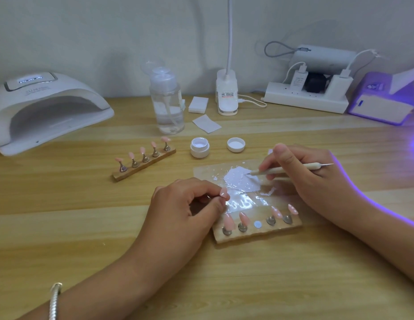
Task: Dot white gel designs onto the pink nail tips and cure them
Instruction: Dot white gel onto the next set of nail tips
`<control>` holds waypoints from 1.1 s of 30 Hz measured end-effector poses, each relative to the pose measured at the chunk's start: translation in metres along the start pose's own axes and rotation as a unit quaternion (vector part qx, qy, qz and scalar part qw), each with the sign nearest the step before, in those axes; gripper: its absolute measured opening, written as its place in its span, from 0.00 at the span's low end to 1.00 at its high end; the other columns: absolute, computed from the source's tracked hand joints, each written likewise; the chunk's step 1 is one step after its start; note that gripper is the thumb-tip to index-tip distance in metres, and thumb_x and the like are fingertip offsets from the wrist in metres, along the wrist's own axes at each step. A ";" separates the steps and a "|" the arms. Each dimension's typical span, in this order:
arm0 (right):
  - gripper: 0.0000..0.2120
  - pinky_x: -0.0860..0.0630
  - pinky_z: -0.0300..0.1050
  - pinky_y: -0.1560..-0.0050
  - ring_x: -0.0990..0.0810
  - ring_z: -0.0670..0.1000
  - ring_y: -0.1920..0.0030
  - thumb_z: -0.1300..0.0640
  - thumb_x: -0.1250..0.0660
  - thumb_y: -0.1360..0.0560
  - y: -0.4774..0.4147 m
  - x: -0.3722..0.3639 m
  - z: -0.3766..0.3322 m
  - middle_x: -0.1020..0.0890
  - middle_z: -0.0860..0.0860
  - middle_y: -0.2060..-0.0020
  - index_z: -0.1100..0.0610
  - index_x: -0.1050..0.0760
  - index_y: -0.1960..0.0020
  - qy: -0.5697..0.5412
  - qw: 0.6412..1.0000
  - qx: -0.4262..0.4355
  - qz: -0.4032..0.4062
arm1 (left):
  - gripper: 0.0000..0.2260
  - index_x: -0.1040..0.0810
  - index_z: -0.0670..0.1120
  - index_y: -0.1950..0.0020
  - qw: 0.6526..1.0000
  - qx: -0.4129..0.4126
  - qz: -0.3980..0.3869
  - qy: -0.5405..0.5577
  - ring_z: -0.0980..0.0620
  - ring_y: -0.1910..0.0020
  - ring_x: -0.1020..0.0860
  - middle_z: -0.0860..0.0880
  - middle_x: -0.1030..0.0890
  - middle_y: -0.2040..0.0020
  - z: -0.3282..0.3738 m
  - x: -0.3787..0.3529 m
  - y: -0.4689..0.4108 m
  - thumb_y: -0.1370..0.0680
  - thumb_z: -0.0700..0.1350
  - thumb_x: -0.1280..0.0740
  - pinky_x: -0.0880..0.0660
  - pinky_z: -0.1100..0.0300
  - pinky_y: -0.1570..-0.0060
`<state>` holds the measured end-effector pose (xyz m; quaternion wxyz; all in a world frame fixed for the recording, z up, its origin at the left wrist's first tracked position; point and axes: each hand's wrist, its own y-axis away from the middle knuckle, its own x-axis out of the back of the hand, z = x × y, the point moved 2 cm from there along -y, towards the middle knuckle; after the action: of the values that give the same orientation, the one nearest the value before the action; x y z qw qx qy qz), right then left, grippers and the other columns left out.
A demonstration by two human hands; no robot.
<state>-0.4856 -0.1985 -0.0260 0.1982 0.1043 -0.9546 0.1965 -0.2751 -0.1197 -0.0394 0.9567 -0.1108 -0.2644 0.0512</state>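
Right hand [300, 174] grips a slim white dotting pen [291, 169], dipped in white gel [241, 179]. Left hand [185, 204] pinches a pink nail tip [223, 192] just left of it.

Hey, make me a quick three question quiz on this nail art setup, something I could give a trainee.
1. True or false: the near holder has one bare spot in its row.
2. The dotting tool in the right hand has its tip at: A the white gel patch, B the open jar, C the lid.
3. Fill in: the left hand pinches a loose pink ____.
Key: 1 true; 2 A; 3 nail tip.
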 end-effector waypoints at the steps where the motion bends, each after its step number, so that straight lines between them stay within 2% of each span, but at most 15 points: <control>1: 0.18 0.21 0.35 0.60 0.16 0.43 0.59 0.44 0.40 0.22 0.000 0.000 0.000 0.16 0.45 0.60 0.50 0.17 0.59 0.010 1.000 -0.001 -0.001 | 0.04 0.15 0.57 0.57 1.000 0.002 0.000 0.001 0.58 0.56 0.19 0.62 0.16 0.60 0.000 0.000 0.000 0.24 0.48 0.27 0.26 0.58 0.52; 4: 0.17 0.22 0.37 0.56 0.17 0.45 0.55 0.44 0.40 0.21 0.001 -0.002 -0.001 0.16 0.43 0.60 0.50 0.16 0.57 0.050 0.998 0.023 -0.039 | 0.05 0.15 0.57 0.57 1.000 0.004 -0.001 0.000 0.57 0.56 0.19 0.60 0.16 0.60 -0.001 0.000 0.000 0.25 0.46 0.28 0.26 0.64 0.56; 8: 0.18 0.24 0.31 0.59 0.16 0.43 0.60 0.45 0.40 0.21 0.002 0.000 0.000 0.16 0.44 0.61 0.52 0.17 0.59 0.012 1.000 0.015 0.000 | 0.05 0.15 0.57 0.57 1.000 0.003 -0.005 -0.001 0.58 0.56 0.19 0.61 0.16 0.60 0.000 0.000 0.000 0.25 0.46 0.28 0.25 0.63 0.55; 12: 0.18 0.19 0.41 0.59 0.15 0.47 0.60 0.44 0.40 0.22 0.001 -0.002 0.000 0.16 0.47 0.61 0.52 0.17 0.58 0.007 0.999 -0.010 -0.033 | 0.06 0.15 0.56 0.58 1.000 -0.001 -0.004 0.002 0.58 0.57 0.19 0.61 0.16 0.61 0.001 0.000 0.000 0.25 0.45 0.28 0.27 0.66 0.57; 13: 0.19 0.19 0.41 0.59 0.15 0.47 0.61 0.44 0.40 0.21 0.001 -0.002 -0.001 0.16 0.48 0.62 0.53 0.17 0.59 -0.001 0.999 -0.008 -0.033 | 0.06 0.15 0.56 0.58 1.000 -0.002 -0.006 0.002 0.58 0.56 0.19 0.61 0.16 0.62 0.001 0.000 0.000 0.25 0.44 0.28 0.27 0.65 0.56; 16: 0.19 0.22 0.34 0.64 0.16 0.44 0.63 0.45 0.40 0.21 0.001 0.000 -0.003 0.16 0.47 0.63 0.54 0.17 0.61 -0.006 1.000 -0.003 0.002 | 0.06 0.15 0.56 0.58 1.000 -0.002 -0.010 0.000 0.58 0.56 0.19 0.61 0.16 0.61 0.002 0.000 0.001 0.24 0.44 0.28 0.27 0.64 0.55; 19: 0.19 0.18 0.43 0.60 0.15 0.47 0.61 0.44 0.40 0.22 0.001 -0.001 -0.002 0.16 0.48 0.63 0.54 0.17 0.60 -0.004 1.000 -0.018 -0.019 | 0.05 0.14 0.55 0.58 1.000 -0.001 -0.006 0.002 0.58 0.56 0.19 0.60 0.16 0.60 0.001 0.001 0.000 0.25 0.44 0.27 0.28 0.69 0.57; 20: 0.19 0.19 0.42 0.60 0.15 0.46 0.62 0.45 0.40 0.21 0.002 -0.001 -0.002 0.16 0.48 0.63 0.54 0.17 0.60 0.002 1.000 -0.011 -0.019 | 0.05 0.14 0.55 0.58 1.000 -0.001 -0.007 0.003 0.58 0.56 0.19 0.60 0.16 0.60 0.001 0.001 0.000 0.25 0.44 0.27 0.28 0.69 0.57; 23: 0.18 0.26 0.28 0.62 0.17 0.41 0.61 0.46 0.40 0.21 0.003 0.000 -0.003 0.16 0.45 0.61 0.52 0.17 0.60 0.019 1.000 0.014 0.008 | 0.05 0.14 0.55 0.58 1.000 -0.001 -0.006 0.002 0.58 0.56 0.19 0.61 0.16 0.60 0.001 0.000 0.000 0.25 0.45 0.27 0.27 0.68 0.57; 24: 0.17 0.26 0.28 0.61 0.16 0.42 0.61 0.46 0.40 0.21 0.002 0.000 -0.002 0.16 0.44 0.61 0.52 0.17 0.60 0.022 1.000 0.013 0.003 | 0.05 0.14 0.55 0.58 1.000 -0.002 -0.006 0.000 0.58 0.56 0.19 0.61 0.16 0.60 0.001 0.000 0.000 0.25 0.45 0.27 0.27 0.68 0.57; 27: 0.19 0.22 0.36 0.60 0.16 0.45 0.61 0.45 0.40 0.21 0.002 -0.002 -0.002 0.16 0.47 0.64 0.52 0.17 0.61 0.000 1.000 -0.005 -0.029 | 0.05 0.14 0.55 0.58 1.000 -0.004 -0.006 -0.003 0.58 0.56 0.19 0.61 0.16 0.60 0.001 0.000 0.000 0.25 0.45 0.27 0.28 0.69 0.58; 31: 0.20 0.23 0.32 0.63 0.16 0.45 0.63 0.46 0.41 0.21 0.002 -0.001 -0.003 0.16 0.49 0.64 0.55 0.17 0.61 -0.029 1.000 -0.005 0.000 | 0.05 0.15 0.55 0.58 1.000 -0.011 -0.005 -0.009 0.57 0.57 0.19 0.61 0.16 0.61 0.002 0.000 0.000 0.25 0.44 0.27 0.28 0.68 0.58; 33: 0.19 0.20 0.40 0.64 0.15 0.49 0.63 0.46 0.40 0.21 0.002 -0.002 -0.003 0.16 0.51 0.64 0.55 0.17 0.60 -0.043 0.999 -0.025 -0.022 | 0.05 0.15 0.55 0.58 1.000 -0.010 -0.003 -0.009 0.57 0.57 0.19 0.61 0.16 0.61 0.002 0.000 0.000 0.25 0.45 0.27 0.28 0.68 0.58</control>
<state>-0.4836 -0.1957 -0.0253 0.1636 0.1286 -0.9643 0.1635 -0.2758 -0.1195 -0.0376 0.9532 -0.1190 -0.2741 0.0462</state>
